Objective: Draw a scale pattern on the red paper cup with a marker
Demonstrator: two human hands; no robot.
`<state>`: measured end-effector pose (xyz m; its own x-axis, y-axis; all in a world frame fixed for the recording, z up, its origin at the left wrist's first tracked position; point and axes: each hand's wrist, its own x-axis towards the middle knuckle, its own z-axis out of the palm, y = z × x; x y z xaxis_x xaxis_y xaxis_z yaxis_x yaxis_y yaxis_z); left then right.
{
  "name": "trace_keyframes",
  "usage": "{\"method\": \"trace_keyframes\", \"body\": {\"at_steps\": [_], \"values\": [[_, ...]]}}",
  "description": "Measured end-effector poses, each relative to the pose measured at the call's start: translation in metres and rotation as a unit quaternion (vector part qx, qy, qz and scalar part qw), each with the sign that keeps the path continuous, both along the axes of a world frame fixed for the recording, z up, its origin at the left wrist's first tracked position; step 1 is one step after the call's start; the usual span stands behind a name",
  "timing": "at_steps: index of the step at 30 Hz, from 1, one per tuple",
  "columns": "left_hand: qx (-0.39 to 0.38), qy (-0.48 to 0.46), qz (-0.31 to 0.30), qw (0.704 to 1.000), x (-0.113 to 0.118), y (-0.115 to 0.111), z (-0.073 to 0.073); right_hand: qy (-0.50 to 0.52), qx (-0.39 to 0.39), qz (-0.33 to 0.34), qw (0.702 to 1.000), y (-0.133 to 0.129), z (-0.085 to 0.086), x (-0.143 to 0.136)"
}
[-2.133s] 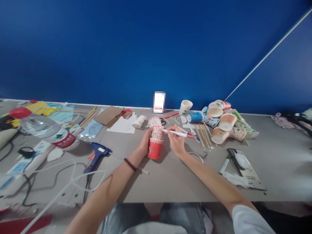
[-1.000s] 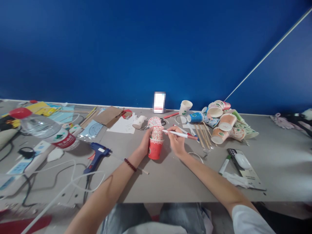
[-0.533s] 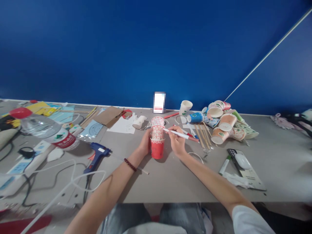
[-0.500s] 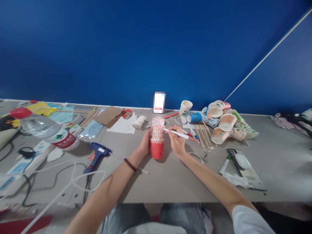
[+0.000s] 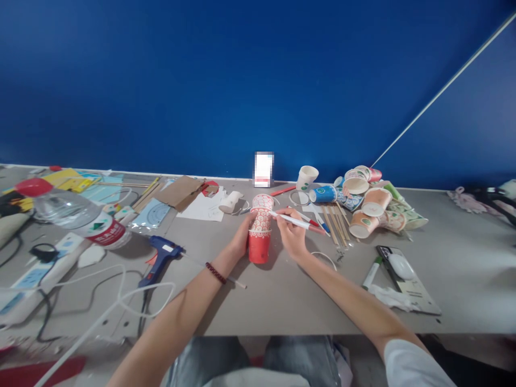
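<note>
A column of joined paper cups (image 5: 260, 244) stands in front of me, red at the bottom and white with a red scale pattern above. My left hand (image 5: 242, 235) is wrapped round its left side. On the right side, my right hand (image 5: 292, 236) grips a white marker with a red end (image 5: 300, 221), its tip at the patterned middle cup. A second, red pen-like item shows just behind the marker.
A blue glue gun (image 5: 162, 258), a water bottle (image 5: 80, 215) and a power strip (image 5: 44, 277) lie left. Right are piled paper cups (image 5: 365, 223), wooden sticks (image 5: 335, 221) and a phone (image 5: 417, 290). White paper (image 5: 201, 208) lies behind my left hand.
The cup column has tilted slightly, its top shifting right and its base a little left. The marker in my right hand has moved slightly left.
</note>
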<state>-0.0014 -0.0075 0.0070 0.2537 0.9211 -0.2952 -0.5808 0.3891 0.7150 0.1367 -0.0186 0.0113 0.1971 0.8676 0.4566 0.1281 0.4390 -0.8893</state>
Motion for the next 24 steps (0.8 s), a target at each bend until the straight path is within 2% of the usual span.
{"method": "trace_keyframes", "body": {"at_steps": [13,18,24], "values": [[0.004,0.005,0.023,1.000,0.0010,0.0027,-0.0041,0.004,-0.014,0.013,1.000,0.0021,-0.0042,0.0013],[-0.008,0.014,-0.004,1.000,0.0003,0.0007,-0.0002,0.000,-0.013,0.008,1.000,0.0020,-0.0029,0.0014],[0.002,-0.002,-0.001,1.000,0.0001,0.0019,-0.0009,0.000,-0.008,0.002,1.000,0.0016,-0.0025,0.0011]]}}
